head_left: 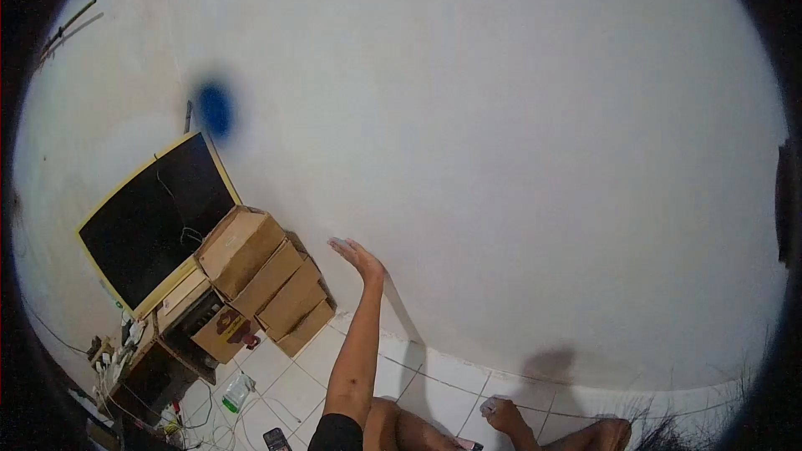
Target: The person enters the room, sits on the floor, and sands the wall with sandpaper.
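My left hand (pixel 359 259) is raised at the end of a stretched-out arm, in front of the white wall. Its fingers point left, straight and open, with pale fingertips. Lower right, my right hand (pixel 503 415) is closed in front of the wall's foot, above the white floor tiles. A small pale grey-white thing (pixel 488 407) shows at its fingers, too small to name. My bent legs appear at the bottom edge, and a dark phone-like object (pixel 469 444) lies by one of them, partly cut off.
Stacked cardboard boxes (pixel 288 288) stand left of my arm, beside a large yellow-framed dark screen (pixel 159 221). Tangled cables (pixel 196 426), a white-and-green packet (pixel 238 391) and a black handset with buttons (pixel 275 439) lie on the floor. A blurred blue spot (pixel 215 110) overlaps the wall.
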A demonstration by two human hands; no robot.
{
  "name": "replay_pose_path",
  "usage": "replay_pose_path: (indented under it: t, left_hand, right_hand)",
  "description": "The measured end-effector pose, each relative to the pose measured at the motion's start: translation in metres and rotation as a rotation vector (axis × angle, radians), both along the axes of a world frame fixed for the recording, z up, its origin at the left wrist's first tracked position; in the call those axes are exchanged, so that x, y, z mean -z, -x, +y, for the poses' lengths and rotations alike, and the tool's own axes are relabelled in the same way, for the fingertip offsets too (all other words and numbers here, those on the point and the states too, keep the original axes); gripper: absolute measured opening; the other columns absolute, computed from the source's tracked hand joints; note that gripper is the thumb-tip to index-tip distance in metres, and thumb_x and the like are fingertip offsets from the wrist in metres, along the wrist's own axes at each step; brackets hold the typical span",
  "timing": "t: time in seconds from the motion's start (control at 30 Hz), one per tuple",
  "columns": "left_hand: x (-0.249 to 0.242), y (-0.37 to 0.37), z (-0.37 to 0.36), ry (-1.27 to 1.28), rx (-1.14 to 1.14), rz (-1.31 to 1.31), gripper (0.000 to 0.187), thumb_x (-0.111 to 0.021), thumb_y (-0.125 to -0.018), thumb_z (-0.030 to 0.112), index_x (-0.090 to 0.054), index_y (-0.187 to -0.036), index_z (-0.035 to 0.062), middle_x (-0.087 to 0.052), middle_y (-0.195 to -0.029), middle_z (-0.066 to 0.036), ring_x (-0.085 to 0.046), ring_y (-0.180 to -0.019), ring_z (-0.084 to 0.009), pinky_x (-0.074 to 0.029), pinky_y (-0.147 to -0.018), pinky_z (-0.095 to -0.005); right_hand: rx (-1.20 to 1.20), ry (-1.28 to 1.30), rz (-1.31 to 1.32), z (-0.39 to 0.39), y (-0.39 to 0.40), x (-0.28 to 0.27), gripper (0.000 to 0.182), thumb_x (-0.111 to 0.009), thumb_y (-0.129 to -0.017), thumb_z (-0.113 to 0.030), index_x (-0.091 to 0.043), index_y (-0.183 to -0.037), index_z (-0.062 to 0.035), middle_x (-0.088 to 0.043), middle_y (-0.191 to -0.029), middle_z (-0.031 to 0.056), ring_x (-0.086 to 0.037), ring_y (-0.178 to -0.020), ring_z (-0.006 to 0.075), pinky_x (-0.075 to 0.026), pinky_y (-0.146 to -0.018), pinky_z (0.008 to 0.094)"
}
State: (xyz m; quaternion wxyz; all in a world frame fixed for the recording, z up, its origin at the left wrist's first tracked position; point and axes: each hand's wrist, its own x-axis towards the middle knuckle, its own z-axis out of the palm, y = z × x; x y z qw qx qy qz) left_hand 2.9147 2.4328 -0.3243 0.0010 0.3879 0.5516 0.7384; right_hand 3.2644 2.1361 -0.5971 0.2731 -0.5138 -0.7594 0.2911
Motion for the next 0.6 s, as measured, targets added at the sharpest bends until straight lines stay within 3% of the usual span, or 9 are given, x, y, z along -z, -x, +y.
replay_pose_path:
  t: [0.07, 0.17, 0.23, 0.27, 0.3, 0.4, 0.43, 0.6]
  left_hand:
    - [0.001, 0.002, -0.003, -0.022, 0.022, -0.002, 0.069, -0.021, -0.102, 0.045, 0.005, -0.149, 0.001, 0.009, -0.157, -0.018, 0.006, -0.146, -0.0305, 0.001, -0.118, -0.0415]
    - [0.0, -0.047, -0.036, 0.052, 0.02, 0.079, 0.068, -0.021, -0.103, 0.042, 0.006, -0.149, -0.0004, 0.009, -0.157, -0.019, 0.007, -0.146, -0.0306, 0.001, -0.118, -0.0417]
    - [0.006, -0.089, -0.065, 0.067, 0.028, 0.169, 0.067, -0.02, -0.103, 0.04, 0.007, -0.148, -0.0034, 0.011, -0.156, -0.021, 0.009, -0.145, -0.0315, 0.003, -0.117, -0.0418]
    - [0.009, -0.111, -0.083, 0.103, 0.039, 0.225, 0.064, -0.023, -0.103, 0.031, 0.008, -0.147, -0.0042, 0.012, -0.156, -0.021, 0.01, -0.145, -0.0318, 0.003, -0.117, -0.0423]
    - [0.012, -0.129, -0.097, 0.14, 0.05, 0.28, 0.063, -0.026, -0.102, 0.022, 0.009, -0.147, -0.005, 0.013, -0.156, -0.021, 0.01, -0.145, -0.032, 0.004, -0.117, -0.0428]
    - [0.031, -0.158, -0.117, 0.155, 0.101, 0.387, 0.068, -0.031, -0.1, 0.024, 0.009, -0.145, -0.0084, 0.013, -0.154, -0.026, 0.011, -0.144, -0.0373, 0.005, -0.116, -0.0467]
    - [0.027, -0.16, -0.116, 0.151, 0.097, 0.376, 0.072, -0.035, -0.096, 0.018, 0.011, -0.145, -0.0084, 0.013, -0.153, -0.027, 0.011, -0.144, -0.0386, 0.005, -0.116, -0.0487]
    - [0.001, -0.136, -0.102, 0.113, 0.101, 0.238, 0.067, -0.029, -0.097, 0.018, 0.01, -0.146, -0.0052, 0.013, -0.154, -0.025, 0.012, -0.144, -0.0362, 0.005, -0.116, -0.048]
  right_hand:
    - [-0.042, -0.001, 0.014, 0.0, 0.002, -0.005, 0.012, -0.06, -0.081, -0.014, -0.068, -0.086, -0.0078, -0.068, -0.088, 0.0126, -0.065, -0.081, 0.0329, -0.053, -0.073, 0.0401]
    - [-0.161, -0.182, -0.159, 0.01, 0.001, 0.057, 0.018, -0.059, -0.084, -0.021, -0.068, -0.093, -0.0084, -0.068, -0.094, 0.0146, -0.064, -0.087, 0.0346, -0.051, -0.077, 0.0431]
    - [-0.164, -0.006, -0.152, 0.002, 0.002, 0.003, 0.021, -0.057, -0.086, -0.025, -0.067, -0.094, -0.0079, -0.067, -0.095, 0.016, -0.063, -0.09, 0.036, -0.05, -0.079, 0.0449]
    - [-0.167, 0.082, -0.152, -0.001, 0.003, -0.023, 0.023, -0.057, -0.087, -0.027, -0.067, -0.095, -0.0076, -0.067, -0.095, 0.0167, -0.063, -0.091, 0.0367, -0.05, -0.081, 0.0459]
    - [-0.163, 0.104, -0.144, -0.002, 0.003, -0.018, 0.025, -0.056, -0.087, -0.028, -0.067, -0.095, -0.0071, -0.067, -0.096, 0.0173, -0.062, -0.091, 0.0372, -0.049, -0.081, 0.046]
    - [-0.167, 0.163, -0.123, -0.006, 0.003, -0.012, 0.027, -0.056, -0.087, -0.03, -0.066, -0.095, -0.0059, -0.066, -0.097, 0.0186, -0.062, -0.092, 0.0382, -0.048, -0.082, 0.0459]
    - [-0.179, 0.179, -0.117, -0.009, 0.002, -0.018, 0.027, -0.056, -0.087, -0.029, -0.066, -0.095, -0.0056, -0.066, -0.098, 0.0186, -0.062, -0.092, 0.0381, -0.049, -0.082, 0.0456]
    - [-0.15, 0.243, -0.152, -0.009, 0.002, -0.012, 0.029, -0.054, -0.089, -0.03, -0.066, -0.098, -0.0049, -0.066, -0.099, 0.0194, -0.063, -0.093, 0.0374, -0.049, -0.083, 0.0439]
